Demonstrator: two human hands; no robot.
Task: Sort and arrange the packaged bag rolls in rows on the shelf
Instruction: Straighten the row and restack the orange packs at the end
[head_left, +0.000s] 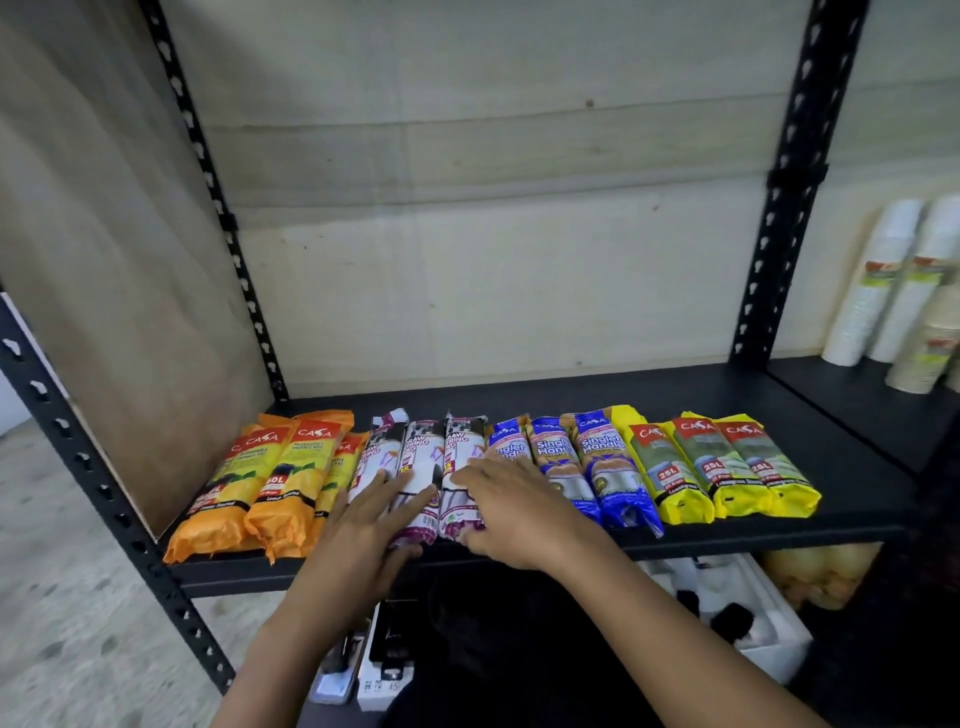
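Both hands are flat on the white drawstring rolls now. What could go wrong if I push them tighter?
The orange rolls already overhang the shelf front edge; pushing leftward with the left hand might tip them off. The right hand also covers a blue roll, so it could skew that row.

The bag rolls (597, 467) are wrapped in thin, crinkled plastic film with a glossy sheen (orange at nine o'clock, yellow at three). The shelf (779, 410) is a matt black board, smooth, carried on painted black metal uprights (779, 208) punched with holes. At ten o'clock a side panel (104, 260) shows dull, unvarnished wood grain. The wall (493, 182) looks rough and chalky.
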